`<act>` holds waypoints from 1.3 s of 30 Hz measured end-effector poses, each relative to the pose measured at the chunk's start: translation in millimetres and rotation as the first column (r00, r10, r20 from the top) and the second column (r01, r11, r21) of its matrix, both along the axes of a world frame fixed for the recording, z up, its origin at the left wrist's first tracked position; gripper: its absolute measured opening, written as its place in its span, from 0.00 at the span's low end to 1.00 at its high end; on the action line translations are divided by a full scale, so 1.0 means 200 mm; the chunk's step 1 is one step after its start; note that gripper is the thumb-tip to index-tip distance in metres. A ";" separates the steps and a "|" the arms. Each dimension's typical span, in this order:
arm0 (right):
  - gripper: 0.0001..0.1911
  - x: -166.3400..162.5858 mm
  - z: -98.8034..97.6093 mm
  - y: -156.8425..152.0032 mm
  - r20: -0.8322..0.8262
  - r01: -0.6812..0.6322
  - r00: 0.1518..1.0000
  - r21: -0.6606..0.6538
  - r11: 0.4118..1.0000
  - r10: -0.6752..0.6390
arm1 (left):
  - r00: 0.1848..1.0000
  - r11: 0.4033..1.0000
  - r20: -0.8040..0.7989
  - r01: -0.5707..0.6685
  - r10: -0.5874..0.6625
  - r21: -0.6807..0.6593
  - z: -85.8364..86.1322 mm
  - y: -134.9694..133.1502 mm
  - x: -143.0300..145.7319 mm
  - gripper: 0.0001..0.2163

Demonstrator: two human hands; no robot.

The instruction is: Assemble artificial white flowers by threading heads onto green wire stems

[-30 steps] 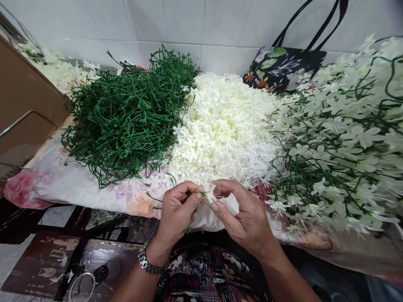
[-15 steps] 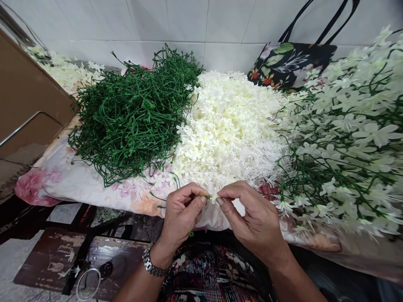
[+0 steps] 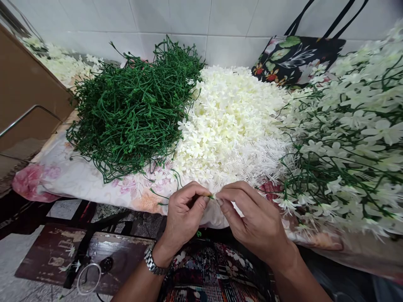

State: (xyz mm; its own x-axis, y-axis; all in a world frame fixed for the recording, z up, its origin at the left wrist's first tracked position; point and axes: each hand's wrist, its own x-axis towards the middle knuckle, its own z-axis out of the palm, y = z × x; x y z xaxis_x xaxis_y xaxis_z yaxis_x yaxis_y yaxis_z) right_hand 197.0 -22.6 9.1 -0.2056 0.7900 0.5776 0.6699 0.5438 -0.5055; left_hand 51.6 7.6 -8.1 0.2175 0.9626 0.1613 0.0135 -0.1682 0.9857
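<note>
My left hand (image 3: pixel 189 212), a metal watch on its wrist, pinches a green plastic flower stem (image 3: pixel 210 196) between thumb and forefinger. Facing it, my right hand (image 3: pixel 248 216) has thumb and forefinger closed on a small white artificial flower, mostly hidden by the fingertips. The fingertips of both hands nearly meet above the cloth's front edge. Just beyond them lies a heap of loose white flower heads (image 3: pixel 226 113), with thin white stamens (image 3: pixel 267 157) at its right. A tangled pile of green stems (image 3: pixel 135 113) rests to the left.
Finished white flowers on stems (image 3: pixel 349 147) are heaped at the right. A black floral bag (image 3: pixel 299 61) leans against the tiled wall (image 3: pixel 176 16). Flowered cloth (image 3: pixel 85 184) covers the work surface. At the left stands a cardboard box (image 3: pixel 28 75); below is a worn brown wooden board (image 3: pixel 119 256).
My hands have drawn slightly closer together, and the white flower between them is now mostly covered by my right fingertips. The view has shifted slightly.
</note>
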 end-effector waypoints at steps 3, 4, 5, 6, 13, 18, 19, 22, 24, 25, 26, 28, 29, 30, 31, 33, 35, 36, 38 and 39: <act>0.07 0.00 0.00 0.01 -0.057 -0.016 0.998 -0.039 0.999 0.014 | 1.000 0.999 0.016 0.012 -0.012 -0.031 0.00 0.00 0.00 0.05; 0.07 0.00 0.00 0.01 -0.073 -0.019 0.997 -0.051 0.999 0.015 | 1.000 0.999 0.016 0.015 -0.015 -0.039 -0.01 0.00 0.00 0.05; 0.08 -0.01 -0.01 0.01 -0.084 -0.021 0.996 -0.066 0.998 0.016 | 1.000 0.999 0.015 0.017 -0.016 -0.047 -0.01 0.01 0.00 0.05; 0.08 -0.01 -0.01 0.01 -0.091 -0.024 0.996 -0.084 0.996 0.017 | 1.000 0.998 0.015 0.017 -0.016 -0.056 -0.01 0.01 0.00 0.05; 0.08 0.00 -0.01 0.01 -0.111 -0.040 0.994 -0.154 0.987 0.023 | 1.000 0.994 0.007 0.008 -0.008 -0.107 -0.01 0.00 0.00 0.05; 0.08 -0.01 0.00 0.02 -0.109 -0.039 0.994 -0.150 0.988 0.023 | 1.000 0.995 0.005 0.022 -0.022 -0.097 0.00 0.01 0.00 0.05; 0.08 -0.01 0.00 0.02 -0.108 -0.037 0.994 -0.149 0.988 0.021 | 1.000 0.995 0.004 0.024 -0.024 -0.092 0.00 0.01 0.00 0.05; 0.08 -0.01 0.01 0.02 -0.085 -0.046 0.996 -0.139 0.989 0.034 | 0.999 0.997 -0.008 0.034 -0.035 -0.066 0.00 0.01 0.00 0.06; 0.08 -0.01 0.01 0.02 -0.051 -0.048 0.998 -0.135 0.990 0.041 | 0.999 0.998 -0.027 0.038 -0.040 -0.039 -0.01 0.01 0.00 0.06; 0.09 -0.01 0.01 0.02 -0.033 -0.047 0.999 -0.136 0.990 0.043 | 0.998 0.999 -0.037 0.039 -0.040 -0.026 -0.01 0.01 0.00 0.06; 0.09 -0.01 0.01 0.02 -0.021 -0.047 0.999 -0.135 0.990 0.044 | 0.998 0.999 -0.049 0.039 -0.040 -0.016 -0.01 0.00 0.00 0.07; 0.09 -0.01 0.01 0.02 -0.019 -0.046 0.999 -0.126 0.991 0.044 | 0.997 0.999 -0.071 0.034 -0.034 0.000 -0.01 0.00 0.00 0.07; 0.09 -0.01 0.00 0.02 -0.027 -0.047 0.999 -0.120 0.992 0.044 | 0.996 1.000 -0.082 0.030 -0.029 0.006 -0.01 0.00 0.00 0.07; 0.09 -0.01 -0.01 0.03 -0.039 -0.048 0.998 -0.112 0.993 0.043 | 0.996 1.000 -0.092 0.024 -0.022 0.013 -0.01 0.00 0.01 0.08; 0.09 -0.01 -0.01 0.03 -0.049 -0.044 0.998 -0.105 0.994 0.038 | 0.995 1.000 -0.101 0.015 -0.013 0.022 -0.01 0.00 0.01 0.08; 0.09 -0.02 -0.03 0.03 -0.060 -0.031 0.998 -0.094 0.995 0.025 | 0.993 0.999 -0.117 0.000 0.004 0.042 -0.01 0.01 0.01 0.08; 0.09 -0.02 -0.04 0.03 -0.061 -0.017 0.998 -0.096 0.995 0.011 | 0.991 0.998 -0.131 -0.007 0.014 0.058 -0.01 0.01 0.02 0.08; 0.09 -0.02 -0.04 0.03 -0.060 -0.012 0.998 -0.101 0.995 0.006 | 0.990 0.998 -0.139 -0.006 0.015 0.065 -0.01 0.01 0.02 0.08; 0.09 -0.02 -0.04 0.03 -0.055 -0.012 0.998 -0.112 0.994 0.006 | 0.987 0.997 -0.161 -0.003 0.016 0.079 -0.01 0.01 0.02 0.09; 0.09 -0.02 -0.04 0.03 -0.051 -0.013 0.999 -0.114 0.993 0.007 | 0.985 0.996 -0.174 -0.003 0.017 0.084 -0.01 0.01 0.02 0.09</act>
